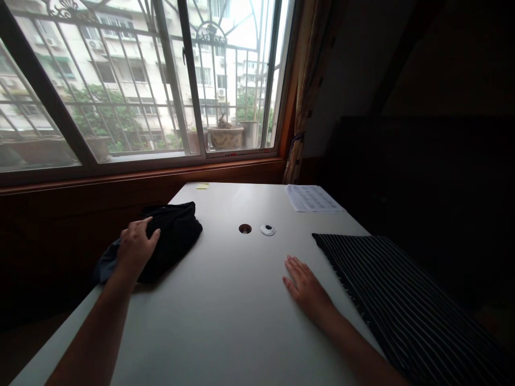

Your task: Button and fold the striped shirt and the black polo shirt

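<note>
A crumpled black garment (171, 241) lies at the left edge of the white table (225, 316). My left hand (134, 247) rests on top of it with the fingers curled over the cloth. My right hand (306, 287) lies flat on the bare tabletop, fingers stretched out and together, holding nothing. Just to its right a dark cloth with thin white stripes (402, 305) is spread flat along the table's right side.
A round cable hole (245, 229) and its white cap (267, 230) sit mid-table. A printed sheet (311, 198) lies at the far right, a yellow sticky note (202, 186) at the far edge. Behind are a barred window (140, 80) and a curtain (309, 80).
</note>
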A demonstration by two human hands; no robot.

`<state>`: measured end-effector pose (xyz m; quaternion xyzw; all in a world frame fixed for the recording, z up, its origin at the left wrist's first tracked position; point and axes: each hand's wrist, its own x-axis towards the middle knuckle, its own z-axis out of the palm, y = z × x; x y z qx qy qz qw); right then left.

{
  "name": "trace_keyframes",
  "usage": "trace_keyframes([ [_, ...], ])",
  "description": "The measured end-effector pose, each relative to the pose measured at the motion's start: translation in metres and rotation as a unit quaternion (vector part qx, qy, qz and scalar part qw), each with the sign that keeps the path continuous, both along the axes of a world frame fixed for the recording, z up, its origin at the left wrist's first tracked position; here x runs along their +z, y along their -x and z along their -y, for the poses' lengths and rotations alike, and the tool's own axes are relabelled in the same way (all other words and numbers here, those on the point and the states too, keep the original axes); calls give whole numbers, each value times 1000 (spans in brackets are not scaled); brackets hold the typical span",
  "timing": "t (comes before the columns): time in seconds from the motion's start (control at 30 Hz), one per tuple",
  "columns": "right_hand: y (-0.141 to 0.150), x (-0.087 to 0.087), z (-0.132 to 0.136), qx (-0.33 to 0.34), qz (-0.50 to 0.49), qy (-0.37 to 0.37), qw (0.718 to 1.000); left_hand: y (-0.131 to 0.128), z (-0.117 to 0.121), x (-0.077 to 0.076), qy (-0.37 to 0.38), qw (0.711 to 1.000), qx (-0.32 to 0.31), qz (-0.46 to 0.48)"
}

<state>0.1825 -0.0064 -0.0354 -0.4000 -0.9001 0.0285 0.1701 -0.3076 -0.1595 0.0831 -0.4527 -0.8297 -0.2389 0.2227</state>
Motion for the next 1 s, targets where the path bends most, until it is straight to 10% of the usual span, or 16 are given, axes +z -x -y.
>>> trace_keyframes([
  [0.33, -4, -5, -7, 14, -21, 2, 1000, 35, 1, -14, 138, 985, 61, 85],
  [0.67, -7, -2, -10, 29, -10, 17, 999, -122, -59, -13, 74, 971, -224, 47],
  [0.83, -8, 1, -12, 31, -81, 33, 996, -231, -58, -34, 133, 884, -447, 26],
  [1.0, -13, 20, -10, -13, -230, 59, 971, -305, -14, -47, 176, 702, -690, -8],
])
